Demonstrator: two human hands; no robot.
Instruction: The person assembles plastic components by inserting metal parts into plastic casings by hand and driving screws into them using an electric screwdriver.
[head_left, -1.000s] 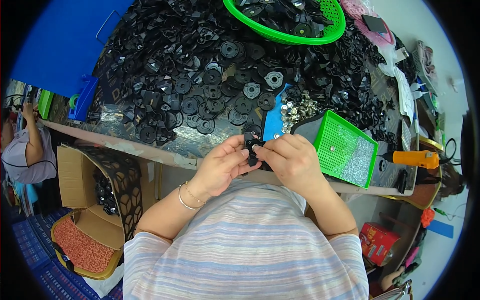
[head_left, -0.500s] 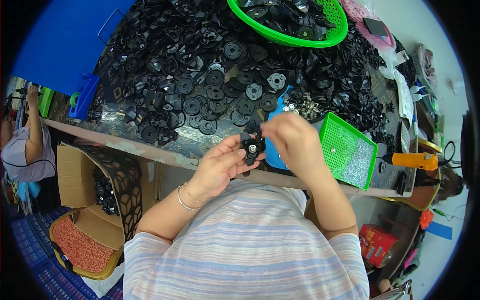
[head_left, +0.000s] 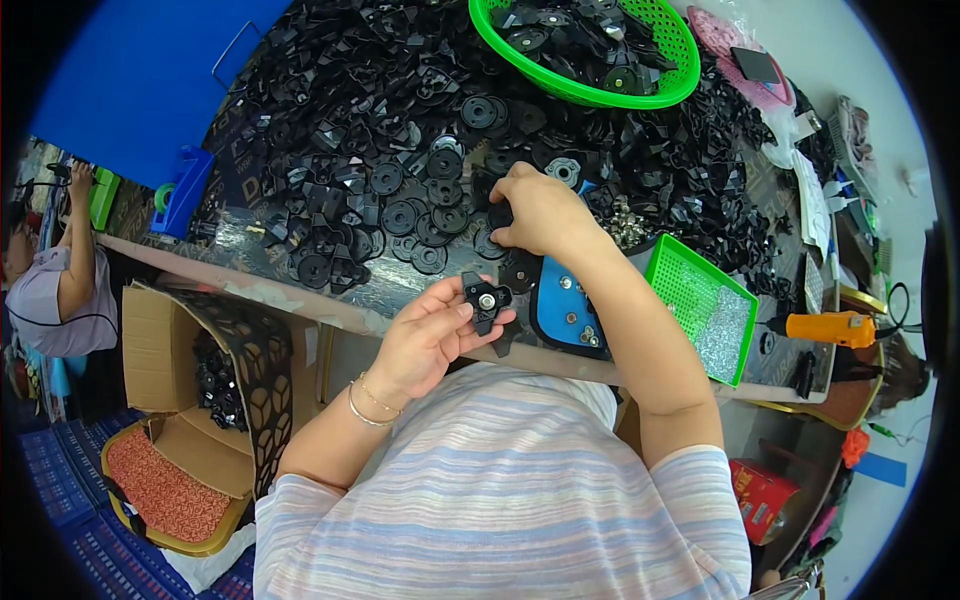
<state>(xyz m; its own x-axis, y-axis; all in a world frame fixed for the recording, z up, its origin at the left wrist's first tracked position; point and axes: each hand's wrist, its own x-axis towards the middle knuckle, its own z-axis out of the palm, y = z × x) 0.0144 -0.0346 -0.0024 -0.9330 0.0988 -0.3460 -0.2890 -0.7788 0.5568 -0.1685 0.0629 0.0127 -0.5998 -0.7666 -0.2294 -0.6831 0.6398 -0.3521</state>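
Your left hand (head_left: 432, 335) pinches a small black plastic part (head_left: 486, 300) with a silvery metal centre, held just above the counter's near edge with its flat face turned up toward you. Your right hand (head_left: 540, 212) rests its fingertips on a round black disc (head_left: 497, 216) at the near edge of the heap of black discs and brackets (head_left: 390, 150) on the counter.

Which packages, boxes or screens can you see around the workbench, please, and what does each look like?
Cardboard box: open, brown, on the floor left of the bench, black parts inside.
Red carton: small, on the floor lower right.
Dark flat device: rectangular, screen dark, at the bench's far right, on something pink.
Left hand: holds a black part, no label visible.
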